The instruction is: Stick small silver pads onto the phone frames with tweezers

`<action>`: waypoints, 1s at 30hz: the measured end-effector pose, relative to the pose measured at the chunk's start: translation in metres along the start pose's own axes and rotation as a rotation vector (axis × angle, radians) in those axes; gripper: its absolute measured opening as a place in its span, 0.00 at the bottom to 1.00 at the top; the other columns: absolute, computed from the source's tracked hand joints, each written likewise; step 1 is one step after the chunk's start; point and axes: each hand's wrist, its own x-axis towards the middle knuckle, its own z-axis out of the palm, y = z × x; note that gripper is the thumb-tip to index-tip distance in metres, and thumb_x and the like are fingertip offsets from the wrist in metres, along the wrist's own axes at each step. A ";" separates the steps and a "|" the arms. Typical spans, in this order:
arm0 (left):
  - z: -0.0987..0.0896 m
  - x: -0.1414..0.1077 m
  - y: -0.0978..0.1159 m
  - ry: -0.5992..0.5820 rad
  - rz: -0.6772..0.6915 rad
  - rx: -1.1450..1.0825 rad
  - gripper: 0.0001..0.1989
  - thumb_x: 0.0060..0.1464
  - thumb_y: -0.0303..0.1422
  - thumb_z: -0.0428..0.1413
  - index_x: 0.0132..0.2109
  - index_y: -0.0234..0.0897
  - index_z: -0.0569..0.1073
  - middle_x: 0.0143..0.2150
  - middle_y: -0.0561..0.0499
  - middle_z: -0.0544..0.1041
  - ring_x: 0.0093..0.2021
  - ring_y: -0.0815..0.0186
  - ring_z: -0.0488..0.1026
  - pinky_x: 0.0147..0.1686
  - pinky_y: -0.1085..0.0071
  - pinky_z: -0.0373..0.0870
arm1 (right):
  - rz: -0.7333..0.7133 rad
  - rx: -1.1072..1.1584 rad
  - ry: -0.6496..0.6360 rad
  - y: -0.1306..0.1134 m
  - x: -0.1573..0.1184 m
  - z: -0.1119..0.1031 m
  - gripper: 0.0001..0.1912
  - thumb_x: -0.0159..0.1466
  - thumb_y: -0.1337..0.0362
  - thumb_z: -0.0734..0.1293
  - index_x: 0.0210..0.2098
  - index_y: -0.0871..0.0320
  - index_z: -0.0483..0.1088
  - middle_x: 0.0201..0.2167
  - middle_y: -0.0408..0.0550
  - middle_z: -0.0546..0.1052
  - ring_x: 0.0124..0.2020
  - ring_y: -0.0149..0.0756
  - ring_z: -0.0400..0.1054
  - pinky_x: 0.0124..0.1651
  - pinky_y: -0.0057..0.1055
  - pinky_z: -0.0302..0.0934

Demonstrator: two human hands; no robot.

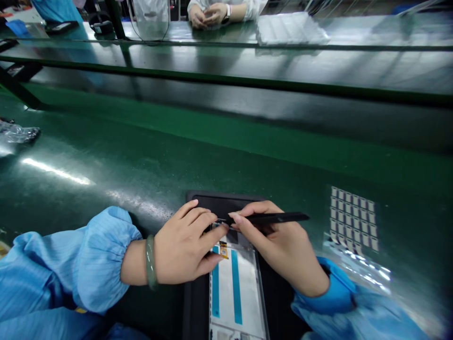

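A flat white panel [236,288] with two blue strips and a small orange flex part lies in a black tray [198,302] at the near edge of the green bench. My left hand [184,245] rests on the panel's upper end, fingers pressing down by the orange part. My right hand [283,245] grips black tweezers [272,218], their tip meeting my left fingertips over the top of the panel. What the tip touches is too small to tell. Both arms wear blue sleeves, and a green bangle sits on my left wrist.
A clear sheet with a grid of small grey pads [353,221] lies to the right of the tray. A crumpled plastic bag [17,134] sits at the far left. Across the conveyor, another person's hands [208,14] rest beside a stack of white trays [290,28].
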 end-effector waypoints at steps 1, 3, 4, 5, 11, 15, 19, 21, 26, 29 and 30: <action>0.000 0.000 0.000 -0.002 0.000 -0.005 0.21 0.58 0.39 0.50 0.56 0.34 0.65 0.51 0.44 0.68 0.54 0.56 0.64 0.62 0.53 0.52 | -0.018 -0.017 0.002 -0.001 0.000 0.000 0.05 0.62 0.61 0.67 0.35 0.55 0.67 0.30 0.44 0.73 0.30 0.37 0.72 0.31 0.31 0.66; -0.001 0.001 -0.001 -0.010 0.005 -0.017 0.21 0.58 0.39 0.49 0.56 0.34 0.66 0.51 0.44 0.67 0.54 0.57 0.64 0.62 0.53 0.51 | -0.074 -0.071 0.017 -0.004 0.001 0.000 0.03 0.63 0.62 0.67 0.35 0.54 0.67 0.31 0.43 0.73 0.30 0.35 0.71 0.33 0.31 0.66; -0.002 0.001 -0.001 -0.012 0.008 -0.022 0.21 0.58 0.39 0.49 0.56 0.34 0.66 0.51 0.44 0.67 0.54 0.57 0.64 0.62 0.53 0.51 | -0.108 -0.104 0.027 -0.005 0.001 0.000 0.02 0.63 0.63 0.66 0.35 0.54 0.68 0.30 0.43 0.73 0.31 0.35 0.71 0.33 0.30 0.65; -0.002 0.001 -0.002 -0.013 0.010 -0.027 0.21 0.58 0.38 0.49 0.56 0.33 0.66 0.51 0.44 0.67 0.54 0.57 0.63 0.62 0.53 0.51 | -0.142 -0.133 0.032 -0.007 0.001 0.001 0.01 0.63 0.64 0.66 0.35 0.54 0.68 0.30 0.43 0.73 0.31 0.35 0.71 0.34 0.30 0.65; -0.002 0.001 -0.002 -0.003 0.009 -0.033 0.21 0.58 0.38 0.49 0.55 0.32 0.66 0.51 0.43 0.67 0.55 0.57 0.63 0.63 0.53 0.50 | -0.204 -0.172 0.075 -0.014 -0.002 0.000 0.02 0.62 0.66 0.67 0.35 0.53 0.68 0.30 0.42 0.73 0.31 0.33 0.70 0.34 0.29 0.64; -0.001 0.001 -0.002 -0.006 0.005 -0.024 0.22 0.58 0.38 0.49 0.56 0.33 0.65 0.51 0.42 0.67 0.55 0.57 0.63 0.62 0.52 0.52 | -0.100 -0.051 0.200 -0.012 -0.004 -0.002 0.03 0.62 0.65 0.68 0.35 0.52 0.68 0.31 0.42 0.74 0.32 0.35 0.71 0.34 0.30 0.65; 0.000 0.001 -0.001 -0.001 0.005 -0.023 0.22 0.58 0.38 0.49 0.56 0.33 0.65 0.51 0.43 0.67 0.55 0.56 0.63 0.62 0.52 0.52 | 0.003 0.111 0.186 -0.012 -0.003 -0.002 0.03 0.63 0.63 0.67 0.36 0.51 0.68 0.34 0.43 0.75 0.34 0.36 0.72 0.36 0.31 0.67; 0.000 0.000 -0.001 0.004 0.009 -0.022 0.22 0.58 0.38 0.49 0.56 0.32 0.65 0.51 0.42 0.67 0.55 0.56 0.63 0.62 0.52 0.52 | 0.018 0.144 0.136 -0.013 -0.004 -0.001 0.04 0.63 0.63 0.67 0.37 0.51 0.67 0.35 0.43 0.75 0.35 0.36 0.72 0.37 0.31 0.67; -0.002 0.000 0.000 0.001 0.008 -0.022 0.21 0.58 0.39 0.49 0.55 0.33 0.66 0.51 0.43 0.67 0.54 0.56 0.63 0.62 0.52 0.52 | 0.021 0.046 0.073 -0.013 -0.005 -0.002 0.06 0.62 0.58 0.67 0.35 0.53 0.68 0.32 0.45 0.75 0.33 0.39 0.72 0.36 0.34 0.67; -0.002 0.001 0.000 0.002 0.007 -0.021 0.21 0.58 0.39 0.49 0.55 0.32 0.66 0.51 0.43 0.67 0.54 0.56 0.63 0.62 0.53 0.52 | -0.001 -0.023 0.066 -0.012 -0.004 -0.002 0.07 0.62 0.57 0.67 0.35 0.54 0.69 0.31 0.46 0.74 0.32 0.40 0.72 0.38 0.37 0.67; -0.002 0.001 0.000 0.001 0.006 -0.022 0.21 0.58 0.39 0.49 0.55 0.32 0.66 0.51 0.43 0.67 0.54 0.56 0.63 0.62 0.53 0.52 | -0.014 -0.032 0.063 -0.012 -0.004 -0.002 0.07 0.62 0.58 0.67 0.35 0.54 0.69 0.31 0.46 0.74 0.33 0.40 0.72 0.38 0.36 0.67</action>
